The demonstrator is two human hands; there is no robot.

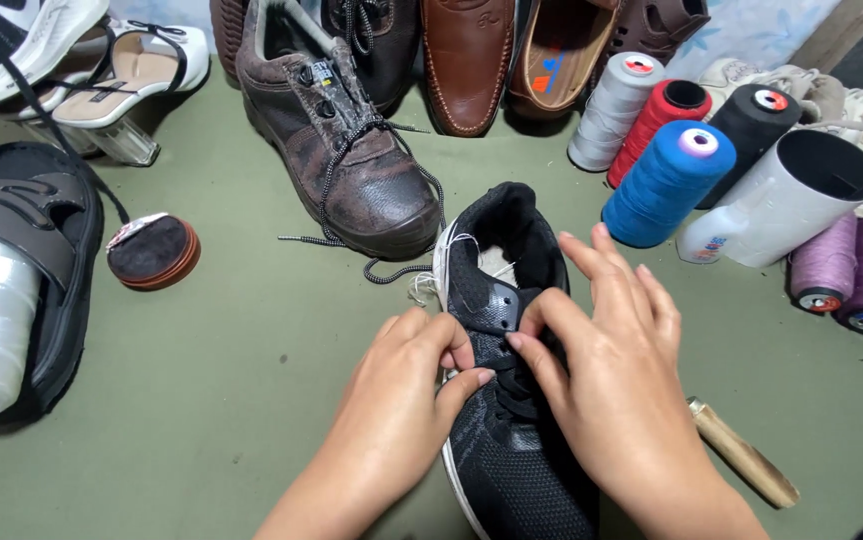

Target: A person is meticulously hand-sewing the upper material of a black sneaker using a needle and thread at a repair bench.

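Hands [511, 380] hide the black sneaker's [511, 450] laces.

bare green mat [241, 380] left of hands – open, brown boot [346, 150] ahead, thread cones [666, 185] crowding right
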